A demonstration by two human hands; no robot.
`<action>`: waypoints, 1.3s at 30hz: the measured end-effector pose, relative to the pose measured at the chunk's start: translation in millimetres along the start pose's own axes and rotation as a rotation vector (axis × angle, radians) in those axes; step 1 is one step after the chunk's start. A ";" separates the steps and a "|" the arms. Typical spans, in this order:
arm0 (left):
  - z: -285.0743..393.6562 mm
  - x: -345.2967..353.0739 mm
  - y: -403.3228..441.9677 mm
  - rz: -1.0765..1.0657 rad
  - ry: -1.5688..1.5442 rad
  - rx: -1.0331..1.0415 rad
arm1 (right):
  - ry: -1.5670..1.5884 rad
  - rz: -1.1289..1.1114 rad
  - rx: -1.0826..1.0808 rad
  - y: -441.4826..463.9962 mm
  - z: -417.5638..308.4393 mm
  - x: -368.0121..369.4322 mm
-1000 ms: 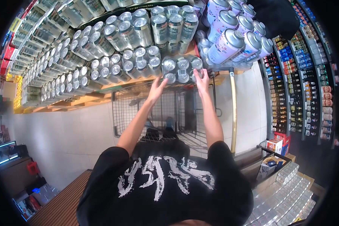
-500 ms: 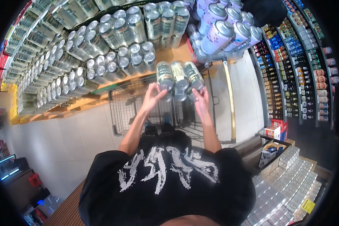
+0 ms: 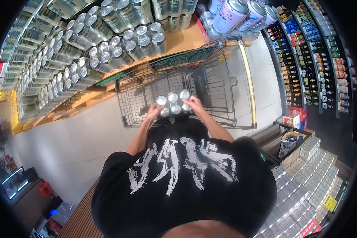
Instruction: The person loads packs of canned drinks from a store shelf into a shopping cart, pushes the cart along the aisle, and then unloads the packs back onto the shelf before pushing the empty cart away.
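Gripping one six-can pack [image 3: 173, 97] from both ends, you have it over the near side of the shopping cart [image 3: 125, 122], lids up; its height above the basket cannot be told. Your left hand [image 3: 154, 111] has its fingers partly curled round the pack's left end, while your right hand [image 3: 195, 104] has its fingers half-curled against the right end. Your black shirt [image 3: 184, 174] covers part of the cart's near rim, and one dark panel [image 3: 201, 85] stands in the middle-right of the cart. At the cart's right end runs one pale yellow handle bar [image 3: 246, 79]. Beyond the cart, a wooden platform [image 3: 182, 43] carries more packs of cans [image 3: 144, 43] than can be counted; two of them along its front edge show six lids each. Beyond the cart's right end stand at least three large floral containers [image 3: 231, 16]. Well to the right of the cart are one red box [image 3: 302, 116] and one white box [image 3: 291, 120], side by side; nearer you, also right of the cart, spread rows of stacked cans [image 3: 301, 190], too many to count, with one yellow tag [image 3: 330, 203] at their edge.
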State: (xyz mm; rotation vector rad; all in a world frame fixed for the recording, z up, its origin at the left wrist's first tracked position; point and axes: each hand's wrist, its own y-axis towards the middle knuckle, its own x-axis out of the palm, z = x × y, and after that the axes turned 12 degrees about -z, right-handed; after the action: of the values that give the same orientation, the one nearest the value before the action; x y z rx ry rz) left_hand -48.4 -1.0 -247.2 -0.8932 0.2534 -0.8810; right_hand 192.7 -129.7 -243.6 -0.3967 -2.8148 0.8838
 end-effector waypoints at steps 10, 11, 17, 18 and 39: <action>-88.0 -20.8 65.7 -0.061 0.104 -0.269 | -0.495 -0.408 0.437 42.6 88.4 -17.5; -97.6 -17.7 72.2 -0.045 0.113 -0.241 | -0.459 -0.343 0.482 41.8 109.7 -23.2; -90.7 -2.4 79.0 -0.024 0.357 -0.299 | -0.594 -0.124 0.455 30.3 145.2 -15.9; -91.6 -2.8 83.2 -0.037 0.379 -0.292 | -0.606 -0.137 0.473 32.4 140.6 -17.4; -116.5 5.7 109.8 -0.086 0.273 -0.282 | -0.501 -0.247 0.672 82.3 133.1 -46.0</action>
State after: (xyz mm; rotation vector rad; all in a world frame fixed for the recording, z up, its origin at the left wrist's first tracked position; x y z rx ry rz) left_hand -45.2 -37.3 -403.1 -1.0492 0.5902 -1.0648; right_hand 222.0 -149.7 -402.9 0.3005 -2.6199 1.9718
